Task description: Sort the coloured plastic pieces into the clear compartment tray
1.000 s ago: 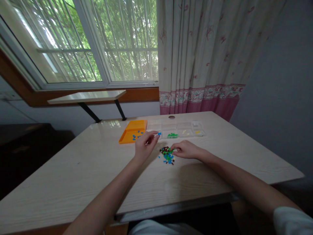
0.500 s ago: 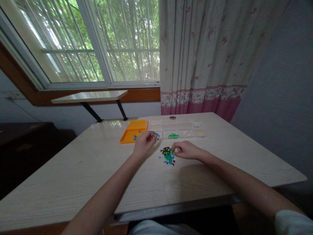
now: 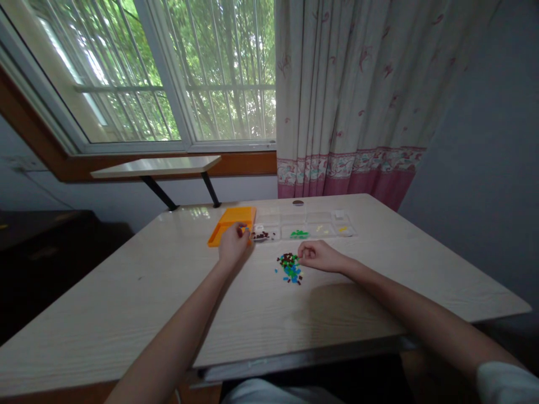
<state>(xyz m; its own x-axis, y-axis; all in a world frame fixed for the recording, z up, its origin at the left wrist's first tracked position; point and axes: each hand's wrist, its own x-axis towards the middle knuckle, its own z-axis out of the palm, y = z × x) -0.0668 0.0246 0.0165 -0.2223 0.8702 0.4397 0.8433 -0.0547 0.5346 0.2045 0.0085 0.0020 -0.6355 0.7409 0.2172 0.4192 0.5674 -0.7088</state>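
My left hand [image 3: 234, 244] is over the orange open box [image 3: 214, 234], fingers curled together in a pinch. Whatever lies between its fingertips is too small to make out, and the hand covers much of the box's inside. My right hand [image 3: 320, 256] rests at the right edge of a pile of small coloured pieces [image 3: 290, 268], thumb and fingers closed together. Any piece in that pinch is hidden. Brown, green, blue and pale yellow bits are mixed in the pile.
Behind the pile, clear open cases hold brown pieces [image 3: 263, 235], green pieces [image 3: 299, 234], pale yellow pieces [image 3: 322, 230] and yellow pieces [image 3: 342, 229]. A raised shelf [image 3: 160, 165] stands at the table's back left. The table's front edge [image 3: 261, 365] is close to my body.
My left hand has moved left, from over the case of brown pieces to over the orange box. A blue piece seen near its fingertips earlier is out of sight. My right hand has barely shifted.
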